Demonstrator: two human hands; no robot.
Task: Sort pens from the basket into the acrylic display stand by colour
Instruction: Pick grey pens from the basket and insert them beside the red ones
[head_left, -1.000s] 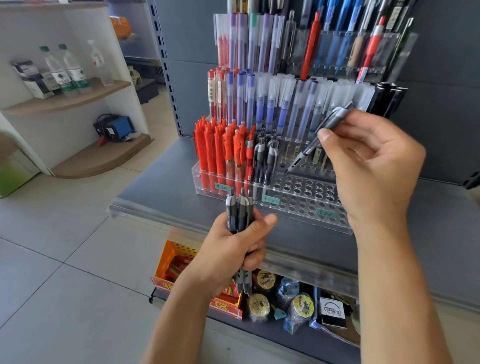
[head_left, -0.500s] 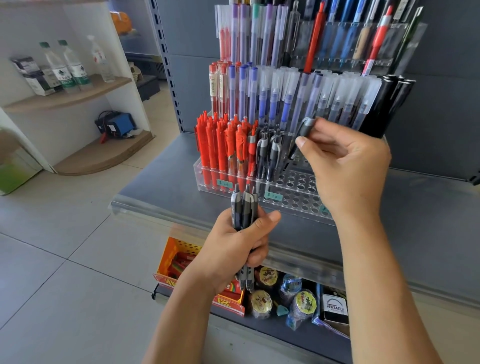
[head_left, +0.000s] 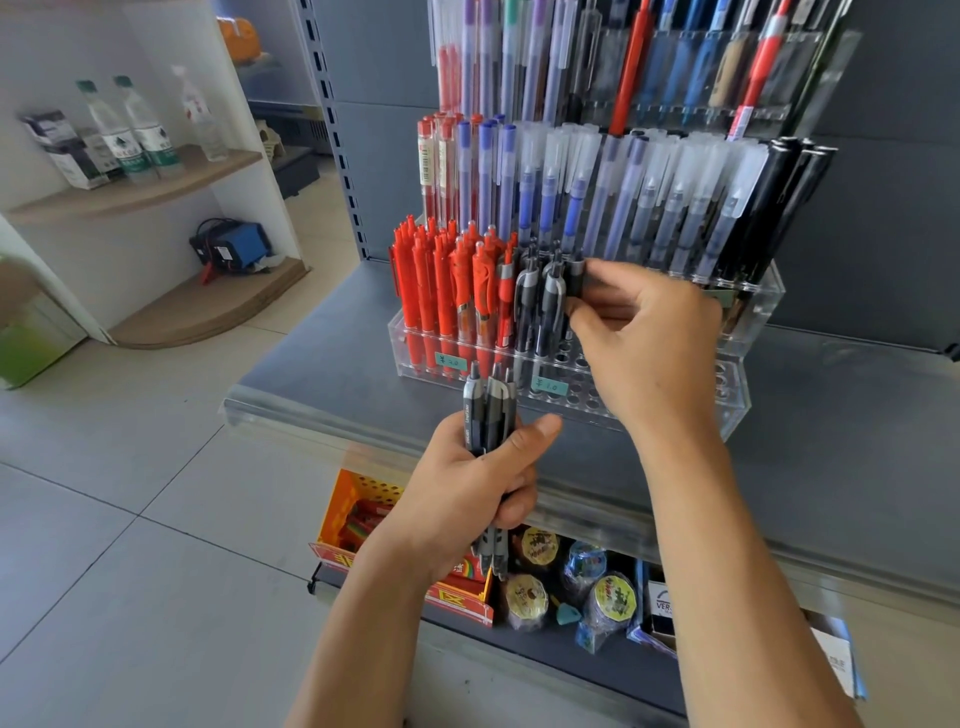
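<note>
A black pen (head_left: 574, 278) is pinched near its top between the thumb and fingertips of the right hand (head_left: 644, 343) and is held upright in the front row of the acrylic display stand (head_left: 748, 395), just beside 2 black-and-grey pens (head_left: 540, 301) already standing there. Whether its tip is fully seated in a hole cannot be told, as the lower barrel is hidden by the hand. To the left of those, the same row is packed with red pens (head_left: 441, 286), so the colour grouping there appears done or nearly so.

A bundle of about 3 similar black pens (head_left: 488, 410) is gripped in the left hand (head_left: 467, 488), fingers curled round the barrels, held in front of the shelf edge (head_left: 291, 415) and below the stand. These are judged to be what is left of the black group in hand.

Many holes to the right of the black pens in the front row are unfilled. The middle tier is taken up by capped blue and translucent pens (head_left: 597, 197), with black ones at its right end. An orange basket (head_left: 358, 499) is visible on the lower shelf behind the left wrist, with red items inside; how many pens remain in it cannot be told. The task is judged to be partly complete.
</note>
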